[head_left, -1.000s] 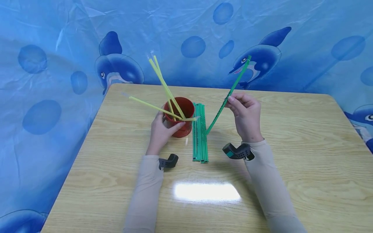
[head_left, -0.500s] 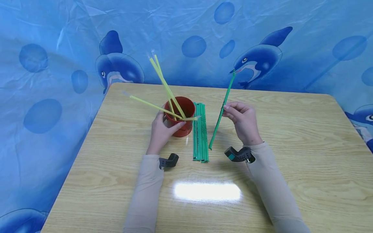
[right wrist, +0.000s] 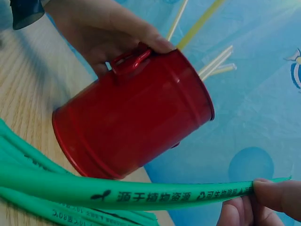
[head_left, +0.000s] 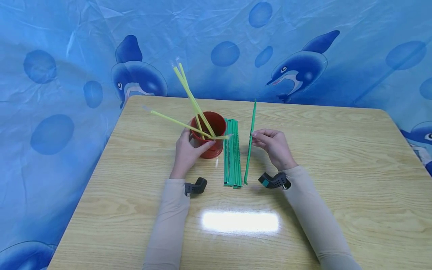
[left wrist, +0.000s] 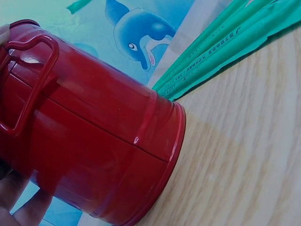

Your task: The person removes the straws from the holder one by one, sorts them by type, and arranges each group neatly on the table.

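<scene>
A red cup (head_left: 216,147) with a small side handle stands on the table. My left hand (head_left: 189,152) grips its near left side, thumb at the rim. Several yellow straws in clear sleeves (head_left: 186,88) lean out of the cup; one lies across its mouth. Right of the cup lies a row of green-wrapped straws (head_left: 233,153), side by side and pointing away from me. My right hand (head_left: 272,146) pinches a single green-wrapped straw (head_left: 248,161) between thumb and fingers, just right of that row and nearly parallel to it. Printed lettering shows on its wrapper (right wrist: 155,195) in the right wrist view.
The wooden table (head_left: 337,180) reaches out to both sides. A blue curtain with dolphins (head_left: 189,33) hangs behind its far edge. Small black wrist cameras (head_left: 274,180) sit on both sleeves. Bright light reflects off the table in front.
My right hand has moved left and nearer to me, and its green-wrapped straw has swung from a slant to nearly in line with the row. My left hand stays on the cup.
</scene>
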A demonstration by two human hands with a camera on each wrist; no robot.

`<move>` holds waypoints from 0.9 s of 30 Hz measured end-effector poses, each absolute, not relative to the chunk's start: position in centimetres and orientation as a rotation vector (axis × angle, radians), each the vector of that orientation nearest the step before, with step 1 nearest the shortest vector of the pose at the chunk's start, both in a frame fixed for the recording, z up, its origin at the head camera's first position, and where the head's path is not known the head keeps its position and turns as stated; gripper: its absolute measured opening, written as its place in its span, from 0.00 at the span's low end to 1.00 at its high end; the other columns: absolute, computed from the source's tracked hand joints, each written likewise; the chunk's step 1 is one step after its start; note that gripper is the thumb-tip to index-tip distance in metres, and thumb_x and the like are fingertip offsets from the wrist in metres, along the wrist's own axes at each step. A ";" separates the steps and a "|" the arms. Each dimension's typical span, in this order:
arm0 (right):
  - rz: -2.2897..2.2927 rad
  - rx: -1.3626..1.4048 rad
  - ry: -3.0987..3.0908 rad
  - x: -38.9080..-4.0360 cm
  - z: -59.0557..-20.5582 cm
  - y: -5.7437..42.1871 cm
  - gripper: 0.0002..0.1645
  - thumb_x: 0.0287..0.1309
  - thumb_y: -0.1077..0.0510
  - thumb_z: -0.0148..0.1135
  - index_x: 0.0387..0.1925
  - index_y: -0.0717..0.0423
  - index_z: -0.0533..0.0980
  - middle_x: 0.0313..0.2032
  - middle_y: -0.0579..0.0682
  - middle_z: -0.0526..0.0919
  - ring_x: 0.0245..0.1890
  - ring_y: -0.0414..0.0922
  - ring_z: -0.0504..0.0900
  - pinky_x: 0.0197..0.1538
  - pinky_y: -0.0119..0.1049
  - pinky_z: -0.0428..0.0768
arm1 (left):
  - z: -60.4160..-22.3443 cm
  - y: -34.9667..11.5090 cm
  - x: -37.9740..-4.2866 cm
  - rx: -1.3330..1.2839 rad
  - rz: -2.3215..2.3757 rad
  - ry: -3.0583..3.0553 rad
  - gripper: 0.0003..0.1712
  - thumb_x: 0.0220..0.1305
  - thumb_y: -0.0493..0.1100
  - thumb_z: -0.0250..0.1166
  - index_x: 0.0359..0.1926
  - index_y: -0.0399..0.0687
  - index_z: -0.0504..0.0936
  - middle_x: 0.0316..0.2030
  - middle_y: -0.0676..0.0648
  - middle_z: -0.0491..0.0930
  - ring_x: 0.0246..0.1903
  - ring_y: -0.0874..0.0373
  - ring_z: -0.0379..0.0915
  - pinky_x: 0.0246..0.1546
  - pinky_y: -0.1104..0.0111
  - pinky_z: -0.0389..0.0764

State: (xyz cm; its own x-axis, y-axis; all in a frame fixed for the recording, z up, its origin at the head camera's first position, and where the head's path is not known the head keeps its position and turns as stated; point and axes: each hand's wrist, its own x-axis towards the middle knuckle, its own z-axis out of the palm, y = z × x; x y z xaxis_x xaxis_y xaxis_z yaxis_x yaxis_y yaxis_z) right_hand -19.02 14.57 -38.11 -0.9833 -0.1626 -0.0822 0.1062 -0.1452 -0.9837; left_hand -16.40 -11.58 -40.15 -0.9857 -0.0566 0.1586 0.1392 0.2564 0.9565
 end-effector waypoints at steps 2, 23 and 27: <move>-2.236 -0.044 1.920 -19.1 -38.3 14.6 0.09 0.61 0.65 0.59 0.27 0.56 0.82 0.29 0.48 0.82 0.28 0.40 0.81 0.40 0.31 0.82 | -40.1 -11.6 -16.4 -0.072 -1.822 -2.359 0.49 0.51 0.50 0.73 0.70 0.49 0.58 0.63 0.46 0.65 0.63 0.49 0.61 0.60 0.58 0.68; -2.036 0.175 1.973 -20.6 -41.4 13.6 0.13 0.60 0.65 0.58 0.43 0.74 0.75 0.29 0.48 0.83 0.28 0.39 0.82 0.40 0.32 0.82 | -40.1 -11.6 -16.3 -0.059 -1.809 -2.364 0.48 0.50 0.49 0.74 0.69 0.48 0.60 0.63 0.46 0.66 0.63 0.49 0.62 0.60 0.59 0.68; -2.015 0.177 2.029 -20.6 -41.6 13.5 0.14 0.59 0.65 0.59 0.42 0.75 0.75 0.27 0.47 0.83 0.27 0.38 0.82 0.38 0.31 0.82 | -40.0 -11.5 -16.3 -0.058 -1.803 -2.372 0.48 0.50 0.50 0.74 0.69 0.48 0.60 0.63 0.46 0.66 0.63 0.49 0.62 0.60 0.58 0.68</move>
